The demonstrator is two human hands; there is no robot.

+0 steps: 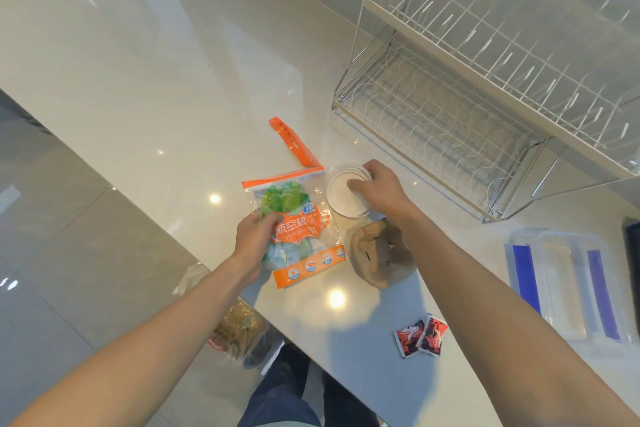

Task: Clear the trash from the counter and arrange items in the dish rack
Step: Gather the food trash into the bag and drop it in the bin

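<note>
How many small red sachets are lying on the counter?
2. Both red sachets lie side by side, touching, on the counter near its front edge, right of the right forearm: one on the left, one on the right. Others may be hidden.

Bare forearms, no sleeves in view, no watch or rings on left hand [254,242] or right hand [380,189]. Dark blue trousers [277,406] below the counter edge, creased at the knee. Nothing else of the clothing visible.
</note>
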